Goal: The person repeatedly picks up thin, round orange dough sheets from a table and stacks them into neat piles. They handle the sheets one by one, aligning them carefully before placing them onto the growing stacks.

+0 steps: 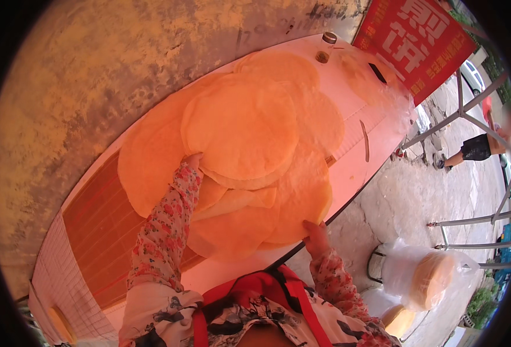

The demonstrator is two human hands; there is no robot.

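Note:
Large, thin round pancakes lie spread in overlapping layers over the long table. My left hand point(193, 162) pinches the lower left edge of the upper pancake pile point(244, 124). Below that pile, folded pieces of pancake point(238, 200) show. My right hand point(315, 234) is closed on the outer edge of a pancake point(304, 199) at the right, near the table's front edge, with its thumb on top. Both hands' other fingers are partly hidden beneath the sheets. A wooden board point(108, 231) shows under the pancakes on the left.
Two small jars point(322, 56), a dark flat object point(377, 73) and a thin stick point(365, 140) lie toward the far right of the table. A wall point(93, 75) runs behind it. Bagged pancakes point(432, 277) stand at the right by a metal frame point(469, 222); a person point(478, 147) is beyond.

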